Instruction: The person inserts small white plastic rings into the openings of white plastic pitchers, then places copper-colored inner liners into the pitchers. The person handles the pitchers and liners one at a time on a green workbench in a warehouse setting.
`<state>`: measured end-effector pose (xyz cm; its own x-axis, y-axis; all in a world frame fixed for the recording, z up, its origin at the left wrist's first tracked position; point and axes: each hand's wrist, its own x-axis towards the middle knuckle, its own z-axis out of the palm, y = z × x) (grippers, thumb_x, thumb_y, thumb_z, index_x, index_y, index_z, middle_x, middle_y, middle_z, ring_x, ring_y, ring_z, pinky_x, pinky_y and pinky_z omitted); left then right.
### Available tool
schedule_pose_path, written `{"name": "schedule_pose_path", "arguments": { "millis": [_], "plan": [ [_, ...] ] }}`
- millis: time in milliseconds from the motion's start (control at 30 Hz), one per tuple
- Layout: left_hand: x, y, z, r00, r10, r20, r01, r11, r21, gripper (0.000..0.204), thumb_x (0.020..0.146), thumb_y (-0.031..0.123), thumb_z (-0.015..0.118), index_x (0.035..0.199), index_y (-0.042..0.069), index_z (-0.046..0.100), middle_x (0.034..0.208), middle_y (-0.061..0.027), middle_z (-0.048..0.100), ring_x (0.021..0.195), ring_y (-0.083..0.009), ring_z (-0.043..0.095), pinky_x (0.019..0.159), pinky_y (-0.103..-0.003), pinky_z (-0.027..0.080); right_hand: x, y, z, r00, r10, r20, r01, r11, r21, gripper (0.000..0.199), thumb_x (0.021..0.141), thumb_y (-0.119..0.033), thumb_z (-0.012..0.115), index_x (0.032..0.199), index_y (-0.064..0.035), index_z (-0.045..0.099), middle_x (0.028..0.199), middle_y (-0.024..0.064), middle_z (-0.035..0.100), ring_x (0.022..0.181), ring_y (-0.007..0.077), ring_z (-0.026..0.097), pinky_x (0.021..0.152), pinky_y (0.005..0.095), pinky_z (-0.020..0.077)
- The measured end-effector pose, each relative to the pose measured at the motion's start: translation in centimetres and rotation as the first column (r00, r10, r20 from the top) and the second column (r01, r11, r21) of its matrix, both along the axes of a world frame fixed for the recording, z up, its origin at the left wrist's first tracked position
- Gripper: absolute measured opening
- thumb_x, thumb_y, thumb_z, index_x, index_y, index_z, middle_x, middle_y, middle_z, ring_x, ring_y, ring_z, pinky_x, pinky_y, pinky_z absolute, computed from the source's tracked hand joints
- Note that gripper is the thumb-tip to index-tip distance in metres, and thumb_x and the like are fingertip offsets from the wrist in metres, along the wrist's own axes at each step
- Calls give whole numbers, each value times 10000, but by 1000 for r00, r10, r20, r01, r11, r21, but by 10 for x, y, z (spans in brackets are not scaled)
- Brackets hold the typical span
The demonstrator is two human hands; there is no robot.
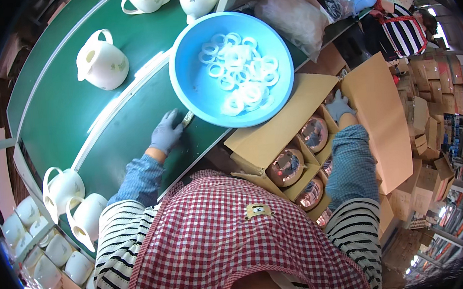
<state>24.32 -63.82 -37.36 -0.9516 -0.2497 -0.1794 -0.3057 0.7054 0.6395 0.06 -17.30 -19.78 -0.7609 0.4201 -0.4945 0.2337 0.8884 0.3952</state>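
My left hand (166,132), in a grey glove, rests on the green worktop with its fingers apart and nothing in them. Just beside its fingertips lies a small, narrow yellowish piece (187,118), partly under the rim of a blue basin (180,97). Many translucent white rings (239,68) are heaped inside that basin. On the right, my right hand (339,106), also gloved, reaches into the far compartment of an open cardboard box (379,127), fingers spread. Shiny copper-coloured round pieces (285,167) sit in the box's divided cells.
White pitchers with handles (106,64) stand on the green bench, several of them along its left and far edges. More white vessels (60,250) fill boxes at lower left. A stuffed plastic bag (292,17) lies beyond the basin. Another person (404,30) is at far right, near stacked cartons (438,79).
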Motion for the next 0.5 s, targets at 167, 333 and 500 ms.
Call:
{"name": "schedule_pose_path", "arguments": {
  "millis": [167,333,500],
  "plan": [
    [-17,-24,91,963,114,-246,-80,987,142,263,916,156,669,1163,79,718,1136,-116,710,955,-235,707,848,-332,553,3,29,-20,979,-109,-170,94,991,-92,944,821,-630,633,1595,-280,220,1598,180,299,1409,424,414,1142,548,331],
    [-78,55,148,897,-190,-400,299,926,230,268,891,166,698,1151,104,718,1082,-100,716,952,-252,708,831,-357,562,17,29,4,943,11,-332,-102,961,-256,939,764,-536,746,1550,-199,358,1493,201,464,1336,405,494,1092,503,414],
    [-148,137,106,835,-543,-89,522,833,-185,378,833,404,708,1078,116,725,1054,-125,687,991,-344,652,869,-461,526,23,60,32,744,-166,-647,-289,793,-536,698,782,-585,717,1278,-96,673,1153,233,705,1104,385,670,947,434,519]
  ]
}}
